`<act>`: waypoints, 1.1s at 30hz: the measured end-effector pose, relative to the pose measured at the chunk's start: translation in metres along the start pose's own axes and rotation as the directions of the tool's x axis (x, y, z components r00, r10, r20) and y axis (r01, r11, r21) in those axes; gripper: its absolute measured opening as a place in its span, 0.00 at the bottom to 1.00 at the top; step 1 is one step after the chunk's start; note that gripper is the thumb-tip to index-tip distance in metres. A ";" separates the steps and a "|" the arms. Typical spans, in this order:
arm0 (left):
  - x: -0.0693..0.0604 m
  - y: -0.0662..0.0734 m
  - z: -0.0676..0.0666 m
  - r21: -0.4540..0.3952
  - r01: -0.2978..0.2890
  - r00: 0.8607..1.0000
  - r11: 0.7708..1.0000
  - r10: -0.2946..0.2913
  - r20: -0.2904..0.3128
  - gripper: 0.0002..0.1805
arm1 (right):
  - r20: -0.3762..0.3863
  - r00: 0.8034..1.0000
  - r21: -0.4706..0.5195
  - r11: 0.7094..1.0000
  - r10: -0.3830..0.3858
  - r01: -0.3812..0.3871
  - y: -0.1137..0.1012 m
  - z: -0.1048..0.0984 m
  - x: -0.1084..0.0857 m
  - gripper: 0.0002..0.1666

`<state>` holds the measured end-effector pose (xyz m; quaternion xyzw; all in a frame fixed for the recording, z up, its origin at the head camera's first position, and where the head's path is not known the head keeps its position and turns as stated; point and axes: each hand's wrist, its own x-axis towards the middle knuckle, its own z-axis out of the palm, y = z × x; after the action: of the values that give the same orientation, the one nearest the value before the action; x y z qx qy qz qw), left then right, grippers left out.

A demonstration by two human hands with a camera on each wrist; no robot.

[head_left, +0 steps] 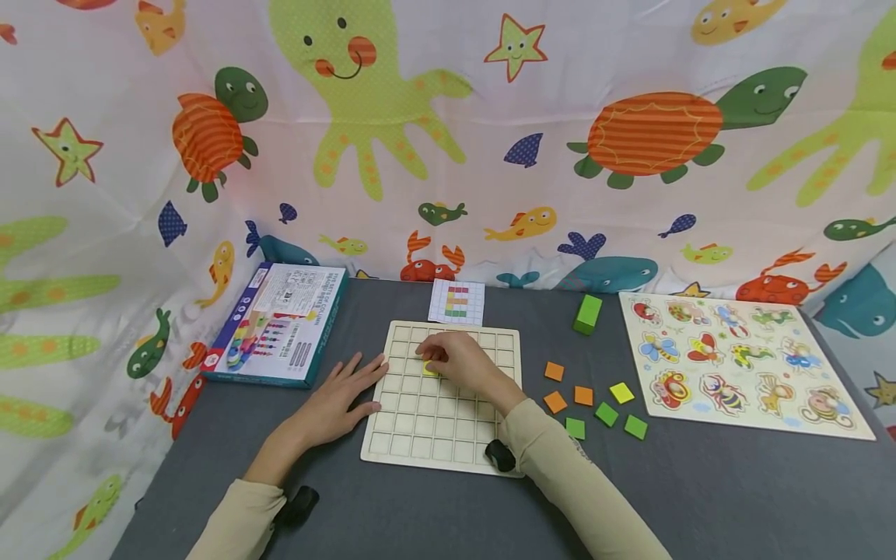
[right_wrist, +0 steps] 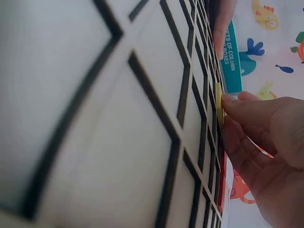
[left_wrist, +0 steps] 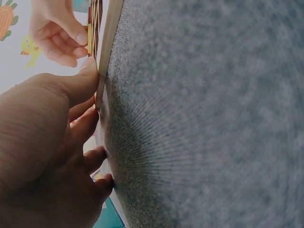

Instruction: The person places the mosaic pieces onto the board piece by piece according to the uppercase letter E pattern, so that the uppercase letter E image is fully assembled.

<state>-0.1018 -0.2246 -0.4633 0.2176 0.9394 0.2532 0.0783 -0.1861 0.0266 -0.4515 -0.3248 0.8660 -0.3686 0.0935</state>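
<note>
My right hand (head_left: 462, 364) is over the upper part of the wooden grid board (head_left: 441, 465), thumb and fingertips pinching a yellow square tile (head_left: 429, 371) at the grid. In the right wrist view the yellow tile (right_wrist: 219, 103) stands at the thumb tip, and a strip of red (right_wrist: 222, 185) shows on the board below the fingers. With fingers spread, my left hand (head_left: 337, 404) rests on the table, its fingertips touching the board's left edge. The left wrist view shows the left thumb (left_wrist: 88, 78) against that edge. My right hand hides several board squares.
A card with a coloured grid pattern (head_left: 456, 302) lies behind the board. To the right are loose orange tiles (head_left: 583, 396), green tiles (head_left: 606, 414), a yellow tile (head_left: 621, 393), a green block (head_left: 587, 314) and an insect picture board (head_left: 742, 365). A flat box (head_left: 280, 323) lies left.
</note>
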 end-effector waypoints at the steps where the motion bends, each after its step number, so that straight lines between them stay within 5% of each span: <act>1: 0.000 0.000 0.000 0.000 0.000 1.000 1.000 0.000 0.001 0.36 | 0.007 1.000 0.000 1.000 0.004 -0.004 0.000 -0.001 -0.001 0.12; 10: 0.003 -0.002 -0.001 -0.009 -0.024 1.000 1.000 0.024 -0.005 0.36 | -0.020 1.000 0.009 1.000 -0.009 0.009 0.012 -0.038 -0.023 0.13; 22: 0.000 -0.002 -0.004 -0.013 0.012 0.999 1.000 -0.011 0.030 0.36 | -0.088 0.988 -0.120 0.983 0.129 -0.139 0.067 -0.097 -0.093 0.15; 28: -0.001 -0.002 -0.002 -0.021 0.007 1.000 1.000 -0.007 0.017 0.36 | -0.147 0.978 -0.085 0.984 0.145 -0.159 0.087 -0.108 -0.120 0.15; 33: 0.001 -0.002 -0.001 -0.021 0.001 1.000 1.000 0.000 0.024 0.36 | -0.114 0.980 -0.097 0.980 0.163 -0.174 0.093 -0.106 -0.131 0.17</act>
<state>-0.1032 -0.2262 -0.4630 0.2195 0.9357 0.2605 0.0917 -0.1734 0.2192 -0.4512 -0.2347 0.9125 -0.3294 0.0615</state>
